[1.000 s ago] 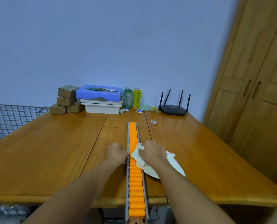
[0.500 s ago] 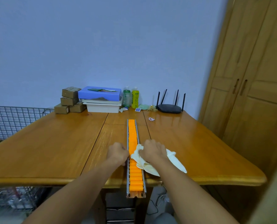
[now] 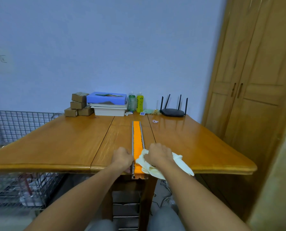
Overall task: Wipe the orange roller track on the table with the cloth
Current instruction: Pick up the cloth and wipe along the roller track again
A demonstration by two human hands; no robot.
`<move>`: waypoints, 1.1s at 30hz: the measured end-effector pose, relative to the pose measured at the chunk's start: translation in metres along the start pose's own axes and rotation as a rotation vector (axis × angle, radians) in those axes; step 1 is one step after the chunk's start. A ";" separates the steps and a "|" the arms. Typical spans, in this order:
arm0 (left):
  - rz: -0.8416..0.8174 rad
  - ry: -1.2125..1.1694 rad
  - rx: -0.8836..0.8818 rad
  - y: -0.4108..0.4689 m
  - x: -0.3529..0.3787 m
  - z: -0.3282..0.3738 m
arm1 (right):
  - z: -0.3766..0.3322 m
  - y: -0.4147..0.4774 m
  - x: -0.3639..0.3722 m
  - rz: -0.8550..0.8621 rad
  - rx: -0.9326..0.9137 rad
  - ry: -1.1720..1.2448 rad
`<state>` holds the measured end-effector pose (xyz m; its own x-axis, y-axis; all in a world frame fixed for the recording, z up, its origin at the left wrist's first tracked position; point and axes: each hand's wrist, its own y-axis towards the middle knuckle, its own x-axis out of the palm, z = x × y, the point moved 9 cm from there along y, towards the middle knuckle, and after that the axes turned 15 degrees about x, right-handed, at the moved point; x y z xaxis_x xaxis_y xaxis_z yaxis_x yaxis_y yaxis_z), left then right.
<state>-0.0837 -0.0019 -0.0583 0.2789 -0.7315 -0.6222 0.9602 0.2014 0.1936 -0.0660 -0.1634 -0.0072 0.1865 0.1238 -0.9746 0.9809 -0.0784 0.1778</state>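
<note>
An orange roller track (image 3: 137,137) in a grey metal frame runs down the middle of the wooden table (image 3: 64,144), its near end just past the front edge. My left hand (image 3: 123,158) grips the track's left rail near that end. My right hand (image 3: 159,155) is closed on a crumpled cream cloth (image 3: 180,164), pressing it against the track's right side and the near rollers. Part of the cloth hangs over the table edge.
At the table's back stand cardboard boxes (image 3: 78,104), a blue box on white trays (image 3: 108,104), two bottles (image 3: 136,101) and a black router (image 3: 173,111). A wire rack (image 3: 14,124) is to the left and a wooden wardrobe (image 3: 255,90) to the right.
Both hands and the cloth have slid toward me along the track to its near end. The view has pulled back and tilted, showing the table edge and my legs.
</note>
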 end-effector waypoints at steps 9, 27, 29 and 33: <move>-0.088 0.033 0.012 -0.035 -0.004 0.008 | 0.011 -0.045 -0.011 -0.010 -0.020 -0.020; -0.074 -0.053 0.161 -0.059 -0.055 0.054 | 0.014 -0.071 -0.085 0.074 -0.001 0.154; -0.060 -0.150 0.175 -0.050 -0.058 0.055 | 0.009 -0.060 -0.091 0.042 0.032 0.378; -0.046 -0.450 0.174 -0.031 -0.054 0.062 | 0.000 -0.047 -0.102 -0.021 0.071 0.821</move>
<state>-0.1295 -0.0091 0.0163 0.1648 -0.9539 -0.2508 0.9437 0.0786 0.3212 -0.1308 -0.1719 0.0839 0.1759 0.8074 -0.5632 0.9840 -0.1271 0.1252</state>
